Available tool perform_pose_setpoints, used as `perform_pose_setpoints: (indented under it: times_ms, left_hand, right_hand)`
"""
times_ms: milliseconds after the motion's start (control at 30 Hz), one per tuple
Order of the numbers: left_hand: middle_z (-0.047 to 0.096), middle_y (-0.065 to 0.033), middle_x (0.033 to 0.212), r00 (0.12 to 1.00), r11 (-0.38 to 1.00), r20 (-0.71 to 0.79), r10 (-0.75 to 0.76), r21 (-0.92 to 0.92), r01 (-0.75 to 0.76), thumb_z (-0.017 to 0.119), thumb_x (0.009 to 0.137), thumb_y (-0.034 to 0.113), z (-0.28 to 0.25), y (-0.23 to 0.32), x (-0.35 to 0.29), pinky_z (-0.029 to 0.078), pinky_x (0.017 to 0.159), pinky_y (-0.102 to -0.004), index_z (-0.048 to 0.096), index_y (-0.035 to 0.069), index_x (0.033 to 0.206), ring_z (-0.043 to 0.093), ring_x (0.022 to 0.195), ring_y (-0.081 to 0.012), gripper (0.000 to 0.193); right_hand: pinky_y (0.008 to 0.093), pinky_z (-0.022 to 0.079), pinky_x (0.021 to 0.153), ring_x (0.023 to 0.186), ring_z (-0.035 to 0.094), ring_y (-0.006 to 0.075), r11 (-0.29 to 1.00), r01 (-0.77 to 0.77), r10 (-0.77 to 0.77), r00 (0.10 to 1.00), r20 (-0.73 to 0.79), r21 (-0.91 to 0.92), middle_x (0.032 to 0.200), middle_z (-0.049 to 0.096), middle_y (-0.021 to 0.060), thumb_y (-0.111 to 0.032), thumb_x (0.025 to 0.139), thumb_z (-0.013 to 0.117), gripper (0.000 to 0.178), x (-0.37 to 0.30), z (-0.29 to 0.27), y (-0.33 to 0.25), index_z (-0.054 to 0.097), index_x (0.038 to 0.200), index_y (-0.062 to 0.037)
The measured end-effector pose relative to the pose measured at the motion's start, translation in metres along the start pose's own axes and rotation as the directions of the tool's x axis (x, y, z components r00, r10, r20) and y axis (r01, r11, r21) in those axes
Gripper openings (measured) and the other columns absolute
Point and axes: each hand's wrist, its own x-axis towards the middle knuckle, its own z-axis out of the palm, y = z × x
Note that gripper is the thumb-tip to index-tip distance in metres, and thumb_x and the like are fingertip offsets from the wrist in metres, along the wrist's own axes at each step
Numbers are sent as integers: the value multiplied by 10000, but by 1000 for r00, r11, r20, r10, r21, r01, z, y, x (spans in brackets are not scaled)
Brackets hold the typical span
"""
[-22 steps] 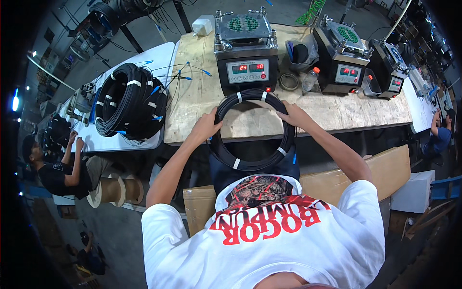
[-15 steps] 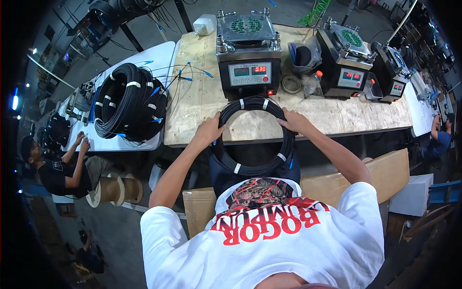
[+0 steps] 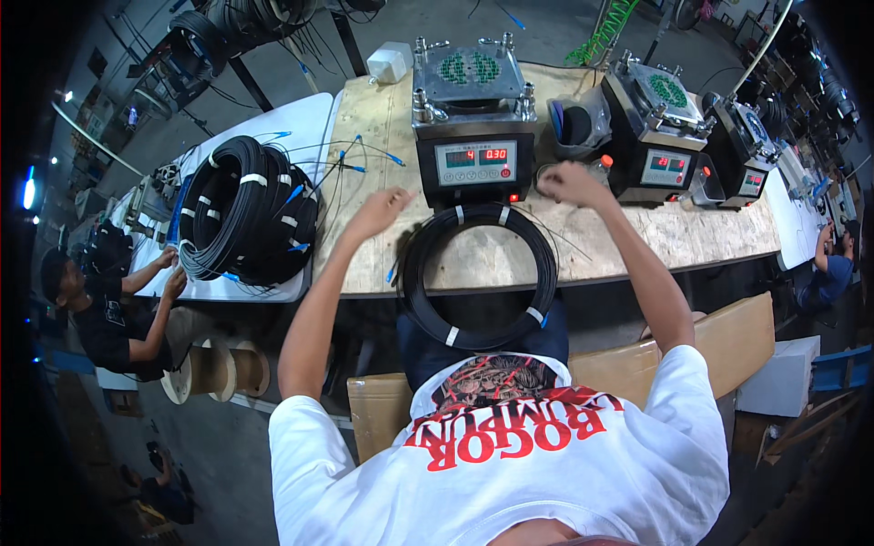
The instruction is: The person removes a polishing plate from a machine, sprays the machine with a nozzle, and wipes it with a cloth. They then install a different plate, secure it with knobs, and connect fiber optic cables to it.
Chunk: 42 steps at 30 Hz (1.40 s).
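A coil of black cable point(image 3: 546, 273), tied with white bands, leans on the table's front edge and reaches down to my lap. Short blue connector ends show at its sides. Neither hand touches it now. My left hand point(image 3: 382, 212) hangs open above the table, up and left of the coil, fingers stretched inward. On the other side my right hand point(image 3: 575, 186) is raised over the table with loosely bent fingers and nothing seen in them. Just beyond the coil stands a black machine point(image 3: 475, 164) with a lit display and a metal top plate.
More black cable coils point(image 3: 241, 209) are piled on the white table point(image 3: 314, 114) at left. Two similar machines point(image 3: 657, 136) stand to the right, near a small bottle point(image 3: 598, 168) and a grey bin point(image 3: 575, 127). At far left a co-worker point(image 3: 114, 305) sits beside wooden spools point(image 3: 214, 369).
Both hands have let go of the coil and lifted away from it, up and outward. The coil now rests by itself. One reading on the near machine's display has changed.
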Motion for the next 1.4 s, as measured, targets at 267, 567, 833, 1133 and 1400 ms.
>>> perform_pose_setpoints:
  times_ms: [267,567,833,1133,1400]
  left_hand:
    - [642,-68,811,884,906,-458,91,-330,-264,487,1023,454,-72,108,80,483,663,-300,632,-3,1120,619,733,-156,489]
    - [629,-28,839,901,881,-420,111,-377,-285,679,927,387,-79,148,109,435,712,-281,626,46,1201,551,779,-109,440]
    - [665,-138,774,904,942,-272,329,26,-335,764,851,283,-115,157,100,454,679,-341,630,4,1196,615,716,-212,463]
    - [554,-287,691,606,751,-450,656,468,-466,658,922,218,-108,116,142,437,573,-467,664,-57,824,548,675,-479,292]
    - [578,-262,648,765,912,-500,406,277,-303,690,907,264,-113,103,166,424,553,-421,687,-67,782,574,563,-380,354]
  right_hand:
    - [242,418,446,530,557,89,827,-59,261,921,-289,559,717,644,50,-314,976,582,315,99,-111,-70,677,991,-14]
    - [300,399,466,514,518,117,619,-57,316,931,-183,783,647,574,16,-268,870,703,248,169,-102,-54,656,765,-48]
    - [280,472,489,548,602,159,304,106,310,928,-204,947,707,667,73,-118,799,679,85,166,-134,-134,649,767,-45]
    - [280,487,528,610,645,177,369,250,208,917,-341,895,760,699,117,-134,917,601,155,177,-113,-173,658,986,-8]
    - [323,522,660,717,686,175,882,289,43,737,-675,371,764,693,135,-87,900,556,213,168,-97,-104,681,1041,11]
